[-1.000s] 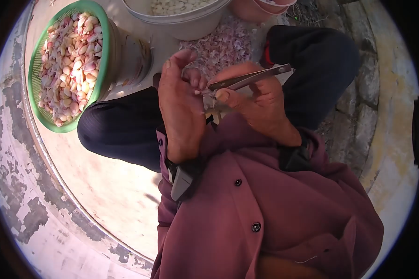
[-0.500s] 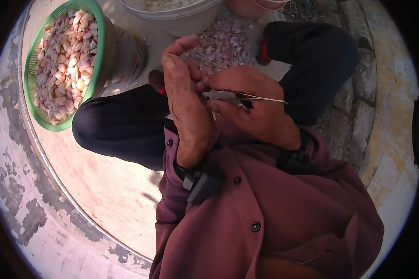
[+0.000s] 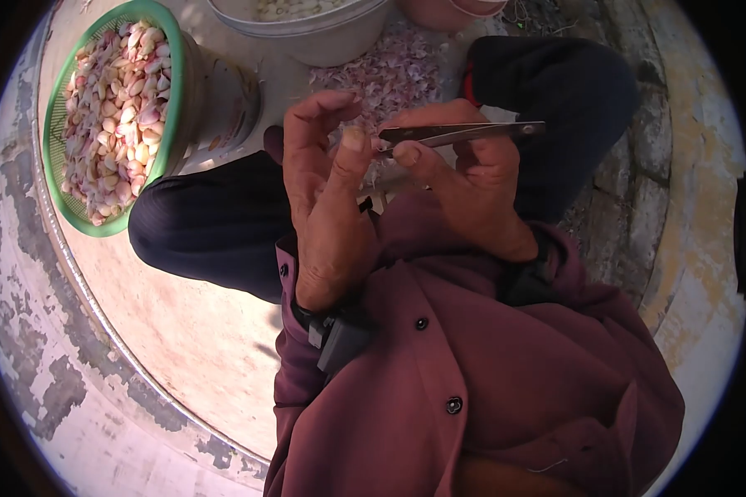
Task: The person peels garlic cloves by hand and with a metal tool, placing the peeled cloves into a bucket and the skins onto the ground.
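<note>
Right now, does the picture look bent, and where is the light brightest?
Yes: in the head view, outlines bow and corners go black; also there, sunlight is brightest on the pale ground and garlic cloves, while the left hand and right hand look shaded.

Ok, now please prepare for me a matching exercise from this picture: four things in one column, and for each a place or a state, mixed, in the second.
Things:
1. green basket
2. pale tub
3. papery skins
4. metal tool

Places or states:
A. gripped in the right hand
B. filled with pinkish cloves
C. scattered on the ground
D. holding whitish pieces

Right pairs: 1-B, 2-D, 3-C, 4-A.
</note>
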`<state>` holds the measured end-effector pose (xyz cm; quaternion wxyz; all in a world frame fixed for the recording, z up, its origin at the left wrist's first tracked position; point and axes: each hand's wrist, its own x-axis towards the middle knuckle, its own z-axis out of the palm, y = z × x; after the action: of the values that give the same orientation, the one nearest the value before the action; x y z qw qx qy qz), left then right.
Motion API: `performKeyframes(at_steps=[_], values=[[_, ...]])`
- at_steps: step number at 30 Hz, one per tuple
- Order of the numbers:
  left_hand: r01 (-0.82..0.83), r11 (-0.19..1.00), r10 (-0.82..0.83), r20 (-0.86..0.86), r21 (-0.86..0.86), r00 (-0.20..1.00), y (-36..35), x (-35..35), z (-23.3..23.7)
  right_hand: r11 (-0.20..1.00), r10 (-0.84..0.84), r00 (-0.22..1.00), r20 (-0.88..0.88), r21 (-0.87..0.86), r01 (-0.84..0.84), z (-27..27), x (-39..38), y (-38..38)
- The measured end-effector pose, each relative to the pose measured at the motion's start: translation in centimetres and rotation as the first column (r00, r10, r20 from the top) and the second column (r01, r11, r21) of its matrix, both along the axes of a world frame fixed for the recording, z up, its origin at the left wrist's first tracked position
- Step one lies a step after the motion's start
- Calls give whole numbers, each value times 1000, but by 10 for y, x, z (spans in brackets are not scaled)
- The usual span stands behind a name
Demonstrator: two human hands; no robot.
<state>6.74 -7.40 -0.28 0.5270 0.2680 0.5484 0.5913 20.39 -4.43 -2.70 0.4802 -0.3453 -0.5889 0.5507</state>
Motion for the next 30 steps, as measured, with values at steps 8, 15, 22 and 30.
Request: performKeyframes(at_steps=[8,15,22,30], values=[[48,999,-49,213,10,976,-21,-9,-20,974,41,983,-181,-214,-80,-8,-5,0],[49,998,-64,489,45,870,-29,-25,-25,988,138,988,-70,-56,-142,-13,-2,7],[83,994,-22,618,-70,786,-31,-21,-23,975,211,977,-42,-61,-214,-10,0,5],[36,998,2,605,-52,797,-31,-15,-25,979,196,980,-9,-57,-197,-10,3,3]])
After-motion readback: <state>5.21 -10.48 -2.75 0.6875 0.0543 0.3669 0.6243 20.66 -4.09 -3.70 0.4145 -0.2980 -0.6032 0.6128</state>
